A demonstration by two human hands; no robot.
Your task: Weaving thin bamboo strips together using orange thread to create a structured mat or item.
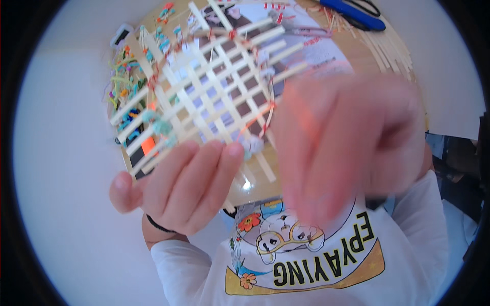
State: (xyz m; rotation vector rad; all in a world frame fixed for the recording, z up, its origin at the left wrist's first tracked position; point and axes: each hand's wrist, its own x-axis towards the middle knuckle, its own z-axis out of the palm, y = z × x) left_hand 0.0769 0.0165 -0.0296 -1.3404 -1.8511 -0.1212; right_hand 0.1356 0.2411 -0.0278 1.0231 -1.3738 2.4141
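A lattice of pale wooden strips (214, 81), tied at its crossings with red and teal thread, is held up close to the camera. My left hand (178, 186) supports it from below, fingers flat under its lower edge. My right hand (352, 143) is blurred and very near the lens, at the lattice's right edge, with fingers curled around a thin red thread (306, 120). A black band (161, 225) circles my left wrist.
Behind the lattice lies a round wooden tabletop (367, 58) with loose pale strips (393, 51), blue-handled scissors (354, 13), printed paper sheets (321, 51) and a heap of coloured thread scraps (125, 81) at the left. A white floor surrounds it.
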